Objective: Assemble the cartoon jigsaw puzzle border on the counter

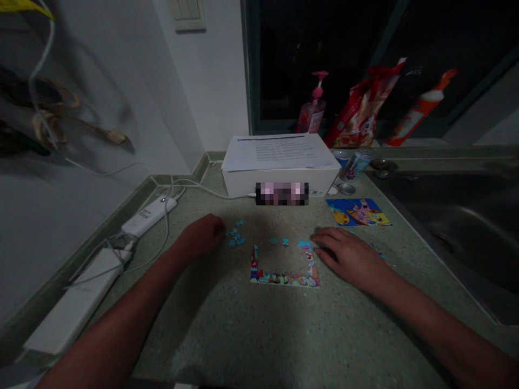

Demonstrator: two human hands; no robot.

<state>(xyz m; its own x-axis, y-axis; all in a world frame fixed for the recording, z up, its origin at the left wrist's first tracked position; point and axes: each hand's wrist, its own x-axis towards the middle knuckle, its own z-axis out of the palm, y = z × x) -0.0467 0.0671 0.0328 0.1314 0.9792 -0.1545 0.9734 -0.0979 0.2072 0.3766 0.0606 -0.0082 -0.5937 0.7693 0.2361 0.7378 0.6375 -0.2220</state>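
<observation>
A partly joined jigsaw puzzle border (286,279) lies on the counter, with a bottom edge and two sides around bare countertop. My right hand (348,253) rests beside its upper right corner, fingers stretched out, fingertips close to the light-blue corner piece (304,245). Left of the border, my left hand (203,235) has its fingers curled in next to a small heap of light-blue puzzle pieces (235,239); whether they hold a piece is hidden. Two loose blue pieces (285,241) sit above the border. More pieces (377,250) show partly behind my right hand.
A colourful cartoon picture card (359,212) lies at the right, near the metal sink (454,227). At the back stands a white box (279,175) with a blurred-out device before it. Power strips (81,300) and cables run along the left wall. Bottles and a can (357,165) stand behind.
</observation>
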